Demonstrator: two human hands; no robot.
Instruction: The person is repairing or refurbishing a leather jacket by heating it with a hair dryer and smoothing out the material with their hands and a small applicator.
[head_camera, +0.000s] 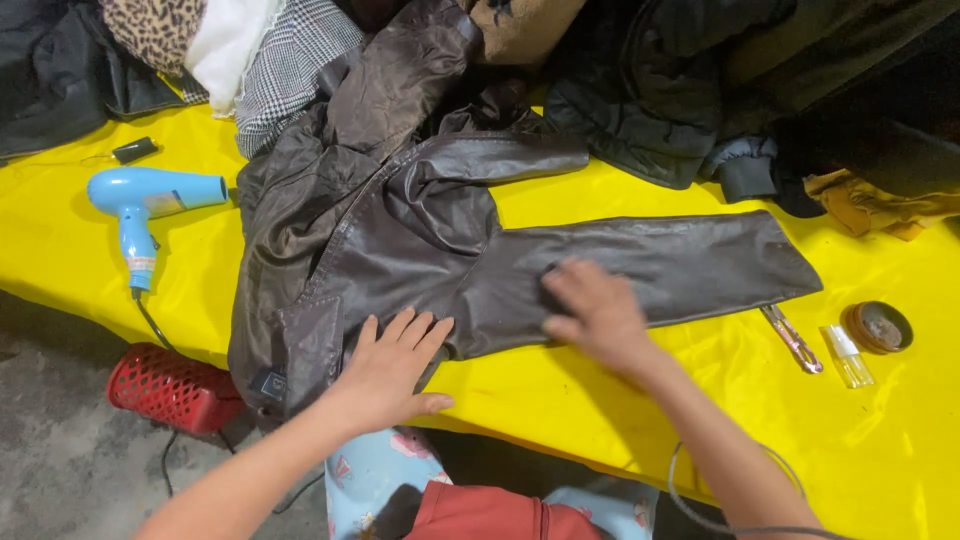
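Observation:
A dark brown leather jacket (400, 220) lies spread on a yellow-covered table (560, 400), one sleeve (680, 265) stretched out to the right. My left hand (392, 368) rests flat on the jacket's lower edge, fingers apart. My right hand (595, 312) is blurred and presses on the sleeve near the elbow; whether it holds a small cloth or pad under the fingers is unclear.
A blue hair dryer (145, 205) lies at the table's left, its cord running down to a red basket (170, 388) on the floor. A round tin (877, 327), a small clear bottle (847, 355) and a slim tool (792, 339) sit right. Piled clothes (700, 80) fill the back.

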